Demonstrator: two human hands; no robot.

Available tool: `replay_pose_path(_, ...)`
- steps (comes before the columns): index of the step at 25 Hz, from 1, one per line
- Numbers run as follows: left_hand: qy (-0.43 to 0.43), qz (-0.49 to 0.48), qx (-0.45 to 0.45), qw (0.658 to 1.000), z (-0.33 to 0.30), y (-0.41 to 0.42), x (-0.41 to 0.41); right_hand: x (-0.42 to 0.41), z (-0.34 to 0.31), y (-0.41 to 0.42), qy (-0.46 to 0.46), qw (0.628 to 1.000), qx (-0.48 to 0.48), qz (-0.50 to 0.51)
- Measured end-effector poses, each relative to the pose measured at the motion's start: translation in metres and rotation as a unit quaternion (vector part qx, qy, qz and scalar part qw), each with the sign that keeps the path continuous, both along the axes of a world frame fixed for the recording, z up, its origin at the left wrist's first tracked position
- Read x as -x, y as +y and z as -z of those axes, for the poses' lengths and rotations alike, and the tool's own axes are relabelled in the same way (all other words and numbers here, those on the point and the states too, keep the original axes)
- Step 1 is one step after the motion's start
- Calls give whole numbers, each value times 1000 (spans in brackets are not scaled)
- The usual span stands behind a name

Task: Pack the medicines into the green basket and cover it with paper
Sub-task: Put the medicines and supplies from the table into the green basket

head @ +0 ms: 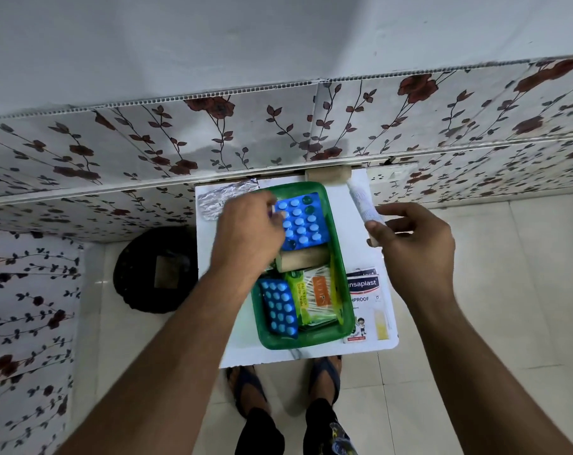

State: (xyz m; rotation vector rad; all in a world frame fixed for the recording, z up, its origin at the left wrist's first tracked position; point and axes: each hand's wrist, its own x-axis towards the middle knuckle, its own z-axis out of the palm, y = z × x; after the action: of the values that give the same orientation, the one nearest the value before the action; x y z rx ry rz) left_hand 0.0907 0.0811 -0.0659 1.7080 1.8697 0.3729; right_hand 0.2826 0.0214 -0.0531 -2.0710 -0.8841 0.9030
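My right hand (410, 247) fingers grip the white roll (364, 205), its long axis running away from me, just right of the green basket (336, 257); my left hand (245, 234) fingers pinch the blue blister (303, 221)

Green basket (328, 224): translucent glossy plastic. Blue blister packs (300, 221): shiny plastic film. Silver strip (224, 197): crinkled metallic foil. Plaster box (365, 300): smooth printed card. White roll (362, 200): matt, finely textured. Table (354, 251): smooth matt white. Floor (492, 274): glossy tile.
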Motion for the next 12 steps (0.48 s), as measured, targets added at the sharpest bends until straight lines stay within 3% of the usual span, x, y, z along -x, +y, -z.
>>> replay_pose_path(4, -103, -137, -53, 984, -9, 0, 56, 61, -10, -7, 18, 987, 62, -144)
replay_pose_path(7, -79, -155, -11, 985, 9, -11, 85, 102, 12, -8, -84, 962, 77, -247)
replay_pose_path(12, -62, -158, 23, 985, 27, -28, 104, 124, 32, -7, -181, 926, 81, -321)
